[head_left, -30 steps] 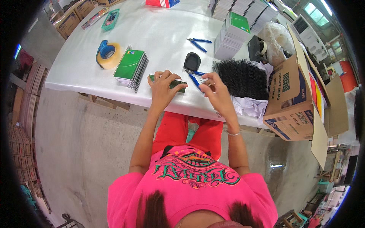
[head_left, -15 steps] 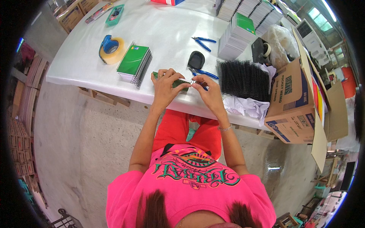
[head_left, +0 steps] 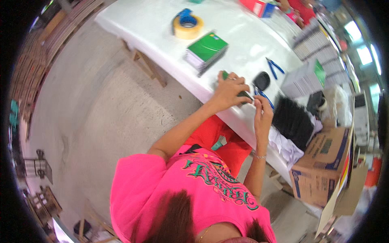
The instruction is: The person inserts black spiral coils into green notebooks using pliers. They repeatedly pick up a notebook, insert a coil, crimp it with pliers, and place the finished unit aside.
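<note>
My left hand (head_left: 231, 91) is closed over a small green-covered notebook (head_left: 225, 75) at the table's front edge, hiding most of it. At the notebook's right end, the fingertips of my right hand (head_left: 263, 113) are pinched together; whatever lies between them is too small and blurred to make out. Blue-handled cutters (head_left: 264, 98) lie just beyond my right hand, partly on a black oval dish (head_left: 261, 80). To the left sits a neat stack of green spiral notebooks (head_left: 208, 47). A pile of black spiral coils (head_left: 292, 123) rests on white cloth to the right.
A tape roll on a blue dispenser (head_left: 188, 26) lies far left. More blue-handled cutters (head_left: 275, 68) lie near a tall notebook stack (head_left: 303, 81). An open cardboard box (head_left: 324, 162) stands at the right. Across the table, a person in red (head_left: 302, 12) is partly visible.
The whole view has turned, so the table now slants down to the right, and a person in red shows at the far side. Both hands stay at the notebook.
</note>
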The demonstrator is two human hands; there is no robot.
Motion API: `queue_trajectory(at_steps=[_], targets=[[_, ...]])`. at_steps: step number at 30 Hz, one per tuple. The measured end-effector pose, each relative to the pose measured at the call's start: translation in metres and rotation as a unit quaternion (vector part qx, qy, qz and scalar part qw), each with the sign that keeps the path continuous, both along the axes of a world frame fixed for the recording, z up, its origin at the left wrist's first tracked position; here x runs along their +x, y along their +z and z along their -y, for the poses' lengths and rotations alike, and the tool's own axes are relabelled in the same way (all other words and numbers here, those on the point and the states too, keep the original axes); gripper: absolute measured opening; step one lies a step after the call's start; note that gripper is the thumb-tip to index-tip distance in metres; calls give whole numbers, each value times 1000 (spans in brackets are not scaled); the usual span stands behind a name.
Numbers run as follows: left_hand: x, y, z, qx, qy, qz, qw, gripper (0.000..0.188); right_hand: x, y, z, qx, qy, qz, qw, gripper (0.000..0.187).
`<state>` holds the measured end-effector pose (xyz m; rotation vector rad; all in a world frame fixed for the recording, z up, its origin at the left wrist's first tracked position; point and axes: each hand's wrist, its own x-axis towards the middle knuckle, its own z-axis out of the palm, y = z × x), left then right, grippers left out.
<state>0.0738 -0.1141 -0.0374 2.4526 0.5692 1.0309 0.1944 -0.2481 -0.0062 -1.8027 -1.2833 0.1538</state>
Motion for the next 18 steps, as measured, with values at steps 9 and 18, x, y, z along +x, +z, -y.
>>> queue_trajectory(at_steps=[9,18], targets=[[-7,2,1,-22,1,-27,999,25,-13,13,-13,17,-45,75,996,13],[-17,9,-3,-59,1,-60,996,37,-6,15,-14,-32,5,108,994,14]])
